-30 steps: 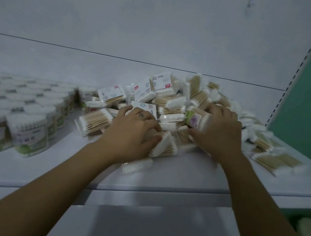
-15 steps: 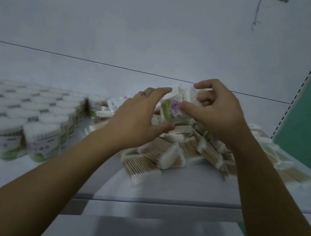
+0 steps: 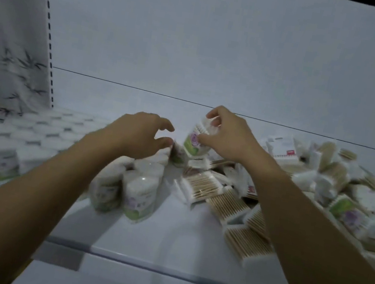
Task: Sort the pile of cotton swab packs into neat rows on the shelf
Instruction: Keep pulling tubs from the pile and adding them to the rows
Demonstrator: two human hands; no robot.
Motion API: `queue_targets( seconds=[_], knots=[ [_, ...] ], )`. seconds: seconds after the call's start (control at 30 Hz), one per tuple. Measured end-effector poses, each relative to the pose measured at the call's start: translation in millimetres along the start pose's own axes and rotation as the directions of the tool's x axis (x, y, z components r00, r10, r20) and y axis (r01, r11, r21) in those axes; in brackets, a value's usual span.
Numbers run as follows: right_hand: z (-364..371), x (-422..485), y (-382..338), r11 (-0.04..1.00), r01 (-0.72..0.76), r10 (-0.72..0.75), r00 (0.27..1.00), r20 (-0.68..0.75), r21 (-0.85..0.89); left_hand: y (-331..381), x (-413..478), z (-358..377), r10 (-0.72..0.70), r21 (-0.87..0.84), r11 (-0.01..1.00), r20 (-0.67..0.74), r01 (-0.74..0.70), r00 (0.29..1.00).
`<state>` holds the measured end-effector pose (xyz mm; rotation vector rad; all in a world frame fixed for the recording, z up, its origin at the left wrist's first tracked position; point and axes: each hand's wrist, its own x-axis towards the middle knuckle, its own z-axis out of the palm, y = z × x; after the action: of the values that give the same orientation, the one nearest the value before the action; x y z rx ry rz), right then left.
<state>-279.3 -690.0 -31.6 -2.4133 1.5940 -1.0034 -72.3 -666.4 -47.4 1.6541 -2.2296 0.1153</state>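
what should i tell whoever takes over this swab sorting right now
Right hand: pinching one swab pack with a green and purple label, raised above the shelf.
Left hand: open and empty, fingers spread just left of that pack.
Done: round tubs stand in rows on the left of the shelf.
Left: the loose pile of packs on the right is unsorted, with flat packs of wooden-stick swabs spilling toward the front edge. Set down the held pack, then keep working through the pile.

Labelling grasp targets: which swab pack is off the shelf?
The green-and-purple labelled pack pinched in the right hand; the other packs lie in the pile.
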Motion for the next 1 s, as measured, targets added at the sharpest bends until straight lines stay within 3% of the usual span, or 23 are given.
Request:
queue_targets(
  seconds=[0.13,0.43,0.77,1.0],
  knots=[
    [26,29,-5,0.997,-0.027,0.033,0.996,0.082,-0.07,-29,13,-2,-0.002,0.084,0.996,0.166,-0.012,0.986],
    [54,56,13,0.986,-0.163,0.166,0.978,0.124,-0.038,-51,54,5,0.069,0.086,0.991,0.335,-0.103,0.94],
    [74,64,12,0.919,-0.064,0.179,0.947,0.267,-0.388,-48,76,21,0.13,0.107,0.971,0.507,-0.212,0.852],
    [88,64,10,0.87,0.008,0.178,0.928,0.329,-0.493,-47,79,20,0.135,0.138,0.958,0.56,-0.252,0.817]
  ],
)
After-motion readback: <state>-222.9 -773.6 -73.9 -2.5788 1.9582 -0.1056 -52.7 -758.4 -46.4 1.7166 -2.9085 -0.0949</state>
